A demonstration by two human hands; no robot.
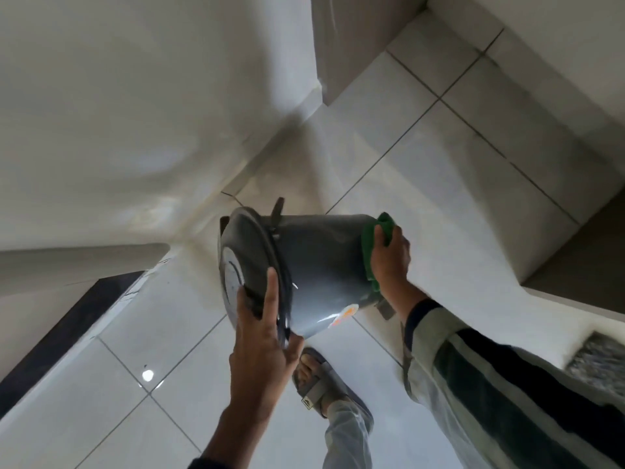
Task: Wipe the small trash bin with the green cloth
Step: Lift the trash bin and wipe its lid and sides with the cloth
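A small grey trash bin (318, 265) with a round lid hangs tipped on its side in mid-air, lid end to the left, base to the right. My left hand (267, 336) grips the lid rim from below, forefinger stretched along the rim. My right hand (389, 258) presses a folded green cloth (370, 245) flat against the bin's base end. An orange sticker shows on the lower side of the bin. Most of the cloth is hidden between my palm and the bin.
Glossy white floor tiles (439, 170) lie below. A white wall (118, 113) rises at left, a dark strip (67, 333) runs along its foot. My sandalled foot (318, 380) stands under the bin. A pale cabinet side (558, 96) is at right.
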